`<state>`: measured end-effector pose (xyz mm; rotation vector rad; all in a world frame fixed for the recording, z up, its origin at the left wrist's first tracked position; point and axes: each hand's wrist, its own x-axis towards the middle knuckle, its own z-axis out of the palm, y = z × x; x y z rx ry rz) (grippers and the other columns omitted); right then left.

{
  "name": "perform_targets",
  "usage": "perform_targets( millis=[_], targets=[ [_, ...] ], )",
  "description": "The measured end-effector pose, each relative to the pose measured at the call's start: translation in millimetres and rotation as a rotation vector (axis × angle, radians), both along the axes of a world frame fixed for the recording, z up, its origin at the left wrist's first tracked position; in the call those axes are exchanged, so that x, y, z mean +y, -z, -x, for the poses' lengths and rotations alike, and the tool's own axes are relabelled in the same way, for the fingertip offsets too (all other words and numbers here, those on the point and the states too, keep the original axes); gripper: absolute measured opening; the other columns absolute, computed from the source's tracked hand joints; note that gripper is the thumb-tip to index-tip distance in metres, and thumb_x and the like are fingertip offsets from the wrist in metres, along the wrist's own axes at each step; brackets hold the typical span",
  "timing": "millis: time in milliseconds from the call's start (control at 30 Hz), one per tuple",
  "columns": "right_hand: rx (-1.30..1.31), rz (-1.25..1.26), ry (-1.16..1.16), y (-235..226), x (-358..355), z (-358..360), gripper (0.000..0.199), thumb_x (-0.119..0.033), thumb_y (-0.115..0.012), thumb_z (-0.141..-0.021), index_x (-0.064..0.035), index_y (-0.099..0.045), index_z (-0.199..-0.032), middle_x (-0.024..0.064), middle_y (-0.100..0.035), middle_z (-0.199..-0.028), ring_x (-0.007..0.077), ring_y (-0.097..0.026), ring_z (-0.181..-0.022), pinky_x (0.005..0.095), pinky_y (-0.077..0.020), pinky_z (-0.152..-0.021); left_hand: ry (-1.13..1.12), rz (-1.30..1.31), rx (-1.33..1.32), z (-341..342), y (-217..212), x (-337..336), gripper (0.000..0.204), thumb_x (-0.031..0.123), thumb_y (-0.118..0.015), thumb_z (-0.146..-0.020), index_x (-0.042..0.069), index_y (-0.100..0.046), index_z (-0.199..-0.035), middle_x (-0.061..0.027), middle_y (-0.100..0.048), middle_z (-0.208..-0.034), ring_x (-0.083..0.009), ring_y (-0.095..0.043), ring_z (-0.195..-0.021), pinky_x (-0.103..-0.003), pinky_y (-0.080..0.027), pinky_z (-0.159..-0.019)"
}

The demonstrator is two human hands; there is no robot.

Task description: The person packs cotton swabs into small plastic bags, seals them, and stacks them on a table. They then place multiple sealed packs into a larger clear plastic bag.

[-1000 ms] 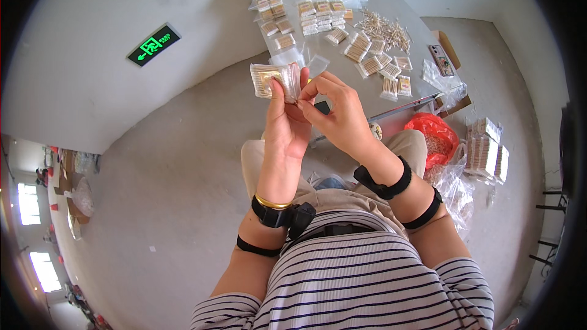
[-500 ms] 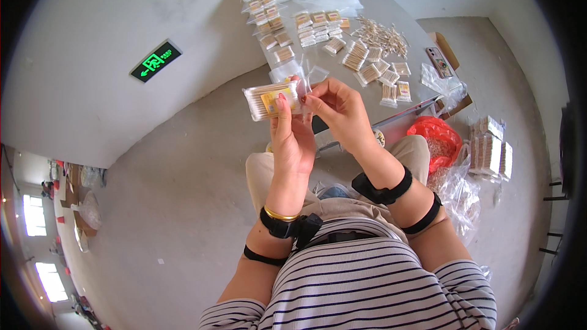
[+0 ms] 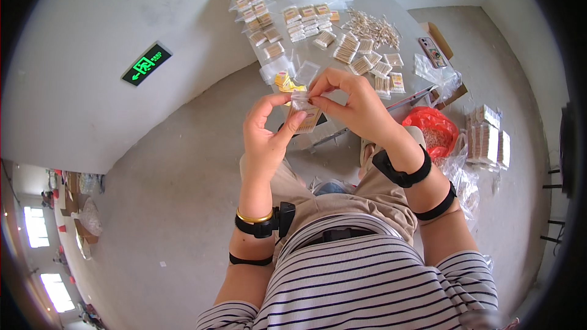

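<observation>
A small clear zip bag of cotton swabs [image 3: 307,121] with a yellow label hangs upright between my hands, over my lap at the table's near edge. My left hand [image 3: 268,127] pinches its left side between thumb and fingers. The fingertips of my right hand [image 3: 351,101] are pressed together on the bag's top edge. Just beyond lie yellow label cards [image 3: 287,82] and empty clear bags [image 3: 276,71].
On the grey table [image 3: 379,0] are filled swab packs [image 3: 307,21], loose swab bundles [image 3: 347,47], a swab heap [image 3: 373,27] and a phone [image 3: 432,52]. A red bag of swabs [image 3: 435,133] and stacked white packs [image 3: 486,137] stand on the floor at right.
The swab bag has turned from lying sideways to upright, with its top edge up. My left hand has shifted left and my right forearm a little right.
</observation>
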<state>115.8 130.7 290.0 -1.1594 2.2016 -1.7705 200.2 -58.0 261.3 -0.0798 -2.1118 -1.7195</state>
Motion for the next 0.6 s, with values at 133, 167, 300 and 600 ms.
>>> perform_targets(
  millis=[133,167,300,600],
  targets=[
    [0.045,-0.013,-0.03,0,4,-1,0.01,0.002,-0.069,-0.09,0.0005,-0.067,-0.1,0.0064,-0.07,-0.104,0.0158,-0.066,-0.099,0.0312,-0.0518,-0.092,-0.084,0.192,0.105,3,13,-4,0.023,0.014,-0.081,-0.085,0.003,-0.071,-0.102,-0.001,-0.071,-0.1,-0.0109,-0.058,-0.089,-0.027,-0.042,-0.082],
    [-0.005,0.066,0.0,3,6,-1,0.012,0.0,-0.07,-0.09,0.0002,-0.067,-0.101,0.0063,-0.07,-0.103,0.016,-0.066,-0.098,0.0317,-0.052,-0.092,-0.091,0.162,0.097,3,15,-3,0.023,0.013,-0.082,-0.085,0.003,-0.071,-0.102,-0.0002,-0.071,-0.099,-0.01,-0.057,-0.086,-0.026,-0.041,-0.079],
    [-0.206,0.227,0.038,27,13,-1,0.02,-0.006,-0.073,-0.091,-0.0015,-0.068,-0.109,0.0044,-0.071,-0.103,0.015,-0.066,-0.098,0.0316,-0.0521,-0.091,-0.041,-0.177,0.024,4,25,4,0.021,0.012,-0.082,-0.084,0.004,-0.072,-0.102,0.0014,-0.07,-0.094,-0.0075,-0.054,-0.08,-0.023,-0.038,-0.072],
    [-0.301,0.181,0.02,62,24,3,0.02,-0.009,-0.072,-0.094,-0.0003,-0.071,-0.112,0.0049,-0.071,-0.108,0.0128,-0.064,-0.105,0.03,-0.0492,-0.095,0.07,-0.203,-0.058,5,25,20,0.021,0.008,-0.075,-0.092,0.002,-0.068,-0.11,-0.0085,-0.073,-0.108,-0.0083,-0.066,-0.08,-0.02,-0.045,-0.065]
  ],
)
